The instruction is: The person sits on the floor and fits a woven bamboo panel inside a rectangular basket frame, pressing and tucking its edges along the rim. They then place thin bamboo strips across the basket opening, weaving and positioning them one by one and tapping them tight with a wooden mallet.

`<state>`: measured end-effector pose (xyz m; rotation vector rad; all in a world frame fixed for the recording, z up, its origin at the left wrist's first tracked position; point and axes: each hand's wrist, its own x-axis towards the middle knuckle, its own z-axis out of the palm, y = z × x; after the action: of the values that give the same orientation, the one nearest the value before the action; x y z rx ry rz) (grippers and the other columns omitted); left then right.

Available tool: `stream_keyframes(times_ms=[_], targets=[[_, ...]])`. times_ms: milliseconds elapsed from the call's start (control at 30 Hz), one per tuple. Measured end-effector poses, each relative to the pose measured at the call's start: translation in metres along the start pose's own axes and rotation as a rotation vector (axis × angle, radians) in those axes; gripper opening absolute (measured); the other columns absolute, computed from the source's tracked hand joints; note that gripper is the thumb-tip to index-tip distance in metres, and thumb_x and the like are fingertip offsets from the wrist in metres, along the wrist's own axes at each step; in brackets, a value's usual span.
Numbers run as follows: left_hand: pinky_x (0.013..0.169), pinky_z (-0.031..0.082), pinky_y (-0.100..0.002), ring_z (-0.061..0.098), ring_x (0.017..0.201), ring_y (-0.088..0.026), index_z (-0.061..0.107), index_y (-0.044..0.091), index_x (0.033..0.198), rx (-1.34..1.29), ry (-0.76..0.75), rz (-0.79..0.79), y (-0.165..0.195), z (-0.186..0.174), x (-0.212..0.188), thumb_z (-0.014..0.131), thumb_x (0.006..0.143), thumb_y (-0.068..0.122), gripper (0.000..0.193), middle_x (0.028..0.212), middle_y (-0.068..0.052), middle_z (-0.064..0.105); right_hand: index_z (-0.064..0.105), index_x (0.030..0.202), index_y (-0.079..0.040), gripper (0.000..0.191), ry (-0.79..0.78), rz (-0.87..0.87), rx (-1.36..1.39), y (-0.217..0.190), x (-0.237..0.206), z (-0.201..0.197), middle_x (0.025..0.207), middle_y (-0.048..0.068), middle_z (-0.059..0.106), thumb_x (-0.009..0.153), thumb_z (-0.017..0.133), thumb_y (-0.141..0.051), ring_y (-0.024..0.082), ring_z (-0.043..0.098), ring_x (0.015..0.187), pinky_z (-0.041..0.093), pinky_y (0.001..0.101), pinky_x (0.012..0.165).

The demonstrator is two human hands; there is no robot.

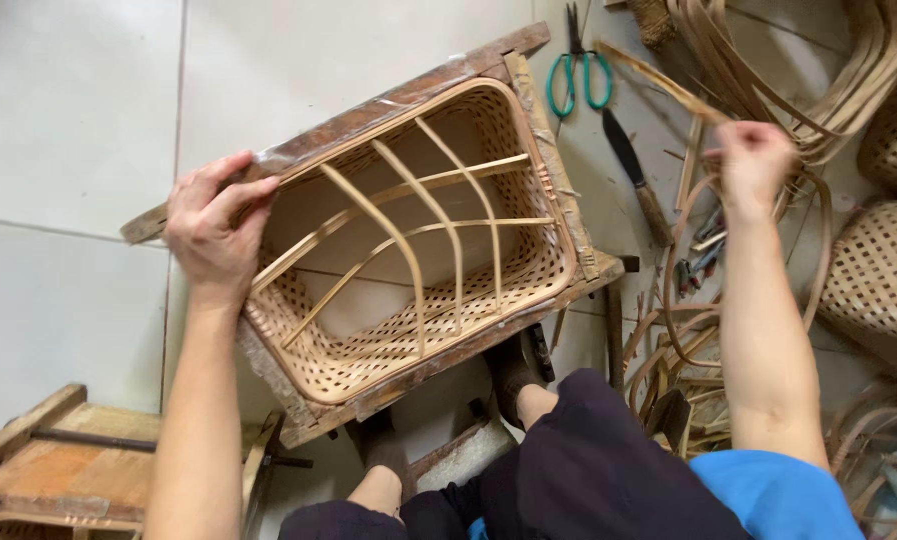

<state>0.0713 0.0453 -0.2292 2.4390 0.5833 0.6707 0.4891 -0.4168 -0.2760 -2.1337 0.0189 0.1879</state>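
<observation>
Item: woven basket [409,250] in wood frame, on floor by your knees. Light, stiff, brittle ribs; hold at rim. L hand [214,225] clamps corner; R hand [754,160] pinches bamboo strip [669,85].

Bright, even daylight; soft shadows under woven basket [419,250] on pale floor tiles [69,130]; right hand [754,165] slightly motion-blurred; mild wide-angle stretch at edges.

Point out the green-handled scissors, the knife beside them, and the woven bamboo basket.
Green-handled scissors [581,75]: head view, on the handle loops.
Dark-bladed knife [637,180]: head view, mid-length.
Rectangular woven bamboo basket [369,365]: head view, on its woven near wall.
</observation>
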Motion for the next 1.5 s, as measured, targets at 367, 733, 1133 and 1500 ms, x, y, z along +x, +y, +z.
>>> stream_keyframes(times_ms=[367,733,1133,1500], targets=[[0.097,0.05,-0.04,0.066,0.105,-0.024,0.078,0.017,0.102,0.049,0.053,0.051,-0.024,0.015,0.003,0.086,0.091,0.015,0.014,0.123,-0.001,0.071,0.057,0.117,-0.007,0.017,-0.418,-0.506,0.291,-0.206,-0.128,0.082,0.101,0.005,0.06,0.117,0.051,-0.023,0.013,0.06,0.079,0.057,0.0276,0.073],[0.102,0.048,-0.043,0.064,0.113,-0.025,0.073,0.013,0.102,0.112,0.098,0.095,-0.014,0.01,0.009,0.082,0.093,0.013,0.012,0.126,0.0,0.067,0.053,0.11,-0.01,0.036,-0.822,-0.395,0.144,-0.172,-0.271,0.315,0.073,-0.001,0.055,0.115,0.036,-0.04,0.007,0.05,0.06,0.042,0.0265,0.05],[0.102,0.047,-0.043,0.063,0.116,-0.025,0.07,0.014,0.098,0.119,0.118,0.113,-0.008,0.001,0.016,0.081,0.092,0.013,0.012,0.125,0.0,0.066,0.053,0.109,-0.004,0.031,-0.797,-0.471,0.035,-0.179,-0.27,0.318,0.072,0.006,0.06,0.115,0.041,-0.031,0.013,0.058,0.062,0.046,0.033,0.054],[0.103,0.048,-0.041,0.064,0.111,-0.021,0.072,0.014,0.099,0.144,0.137,0.105,0.005,-0.009,0.026,0.083,0.091,0.014,0.013,0.124,0.002,0.068,0.048,0.107,0.004,0.018,-0.853,-0.627,-0.259,-0.188,-0.265,0.323,0.075,0.027,0.066,0.11,0.046,-0.014,0.049,0.066,0.07,0.051,0.0536,0.058]])
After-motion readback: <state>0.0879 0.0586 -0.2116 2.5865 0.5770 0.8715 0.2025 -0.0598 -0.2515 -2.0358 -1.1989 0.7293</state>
